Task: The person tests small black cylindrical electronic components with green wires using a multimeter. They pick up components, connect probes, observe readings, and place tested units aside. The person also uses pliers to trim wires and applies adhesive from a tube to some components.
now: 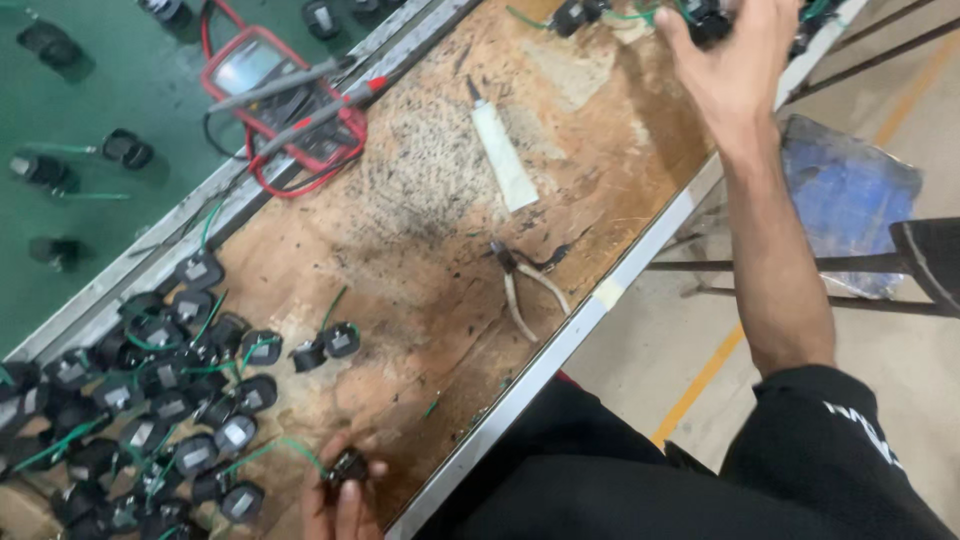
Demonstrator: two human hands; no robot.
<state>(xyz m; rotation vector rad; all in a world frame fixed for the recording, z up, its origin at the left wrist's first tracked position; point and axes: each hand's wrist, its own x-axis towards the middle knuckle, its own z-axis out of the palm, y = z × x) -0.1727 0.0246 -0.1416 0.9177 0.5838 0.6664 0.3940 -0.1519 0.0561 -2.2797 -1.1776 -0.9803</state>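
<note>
left hand [340, 500] fingers pinching a black socket [347, 466], right hand [735, 55] fingers spread over sockets [700, 20]

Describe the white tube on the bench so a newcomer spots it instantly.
Start at the worn brown wooden benchtop and find the red multimeter at its upper left edge. To the right of the meter lies the white tube, flat, its dark nozzle pointing away. It is the only pale, elongated thing there; the pliers nearer the person are thinner and forked.

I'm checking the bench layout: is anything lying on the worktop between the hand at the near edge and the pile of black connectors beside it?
Nothing visible does. The left hand holds a black connector at the near edge, and the pile of black connectors begins right beside it; only a green wire trails across the bare wooden worktop between them.
</note>
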